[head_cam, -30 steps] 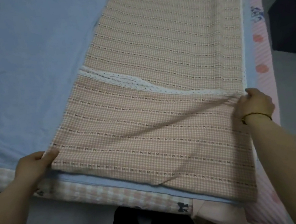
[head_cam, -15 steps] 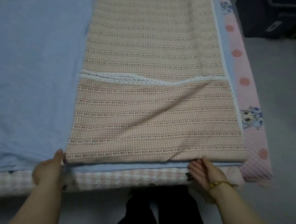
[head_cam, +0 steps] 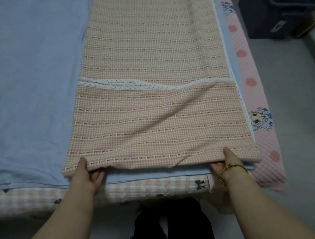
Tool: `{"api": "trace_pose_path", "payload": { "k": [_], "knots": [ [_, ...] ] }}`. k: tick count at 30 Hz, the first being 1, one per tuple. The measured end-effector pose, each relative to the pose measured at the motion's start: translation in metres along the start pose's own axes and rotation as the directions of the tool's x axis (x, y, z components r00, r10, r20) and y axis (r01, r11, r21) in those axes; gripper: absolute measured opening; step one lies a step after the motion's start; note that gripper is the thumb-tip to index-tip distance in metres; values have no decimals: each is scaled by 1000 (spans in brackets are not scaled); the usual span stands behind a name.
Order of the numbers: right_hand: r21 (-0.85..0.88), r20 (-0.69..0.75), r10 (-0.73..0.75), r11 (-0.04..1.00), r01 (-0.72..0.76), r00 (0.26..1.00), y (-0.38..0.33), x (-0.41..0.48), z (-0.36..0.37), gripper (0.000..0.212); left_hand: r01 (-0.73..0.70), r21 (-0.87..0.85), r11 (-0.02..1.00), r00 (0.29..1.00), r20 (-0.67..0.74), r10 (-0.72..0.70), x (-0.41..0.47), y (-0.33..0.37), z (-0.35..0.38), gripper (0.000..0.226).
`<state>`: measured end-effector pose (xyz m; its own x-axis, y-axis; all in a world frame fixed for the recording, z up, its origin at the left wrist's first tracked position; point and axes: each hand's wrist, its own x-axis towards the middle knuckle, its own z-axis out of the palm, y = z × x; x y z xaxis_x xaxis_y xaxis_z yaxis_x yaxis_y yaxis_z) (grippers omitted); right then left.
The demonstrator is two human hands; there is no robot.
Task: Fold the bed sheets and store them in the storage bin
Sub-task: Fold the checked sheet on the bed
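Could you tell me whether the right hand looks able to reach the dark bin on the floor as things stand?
Probably not. The right hand grips the near edge of the checked sheet, while the dark bin stands far off, beyond the pink mat; letting go and stepping closer seems needed.

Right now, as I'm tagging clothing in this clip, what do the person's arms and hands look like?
Both forearms are bare; no sleeves show. The right hand has a gold beaded bracelet round its wrist. The left hand and its wrist wear nothing that shows.
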<state>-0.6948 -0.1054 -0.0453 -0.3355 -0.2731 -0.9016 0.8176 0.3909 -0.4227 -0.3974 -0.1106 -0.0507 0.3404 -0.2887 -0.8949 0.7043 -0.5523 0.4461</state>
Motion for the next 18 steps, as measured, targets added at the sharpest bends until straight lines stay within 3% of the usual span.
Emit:
{"api": "trace_pose_path", "payload": {
  "k": [2,4,6,9,13,18],
  "knots": [
    [-7,-41,-128,992,128,991,-9,6,7,36,-92,-27,995,995,-32,91,6,13,-6,23],
    [-132,-59,-278,954,268,959,-15,6,4,36,-178,-44,983,984,-32,176,8,22,-9,14],
    [-176,-60,-308,940,294,949,-12,7,-10,37,-219,-67,974,976,-28,217,13,25,-14,16],
    [-185,-11,-259,950,252,966,-8,6,-36,41,-213,-40,976,977,-32,211,11,21,-28,36],
    [-174,34,-169,970,172,985,-8,6,-35,40,-170,-11,985,985,-13,170,11,12,-31,23],
    [-191,82,39,981,-23,996,1,0,-17,33,1,-111,994,994,109,11,10,-8,-5,19]
  ]
}}
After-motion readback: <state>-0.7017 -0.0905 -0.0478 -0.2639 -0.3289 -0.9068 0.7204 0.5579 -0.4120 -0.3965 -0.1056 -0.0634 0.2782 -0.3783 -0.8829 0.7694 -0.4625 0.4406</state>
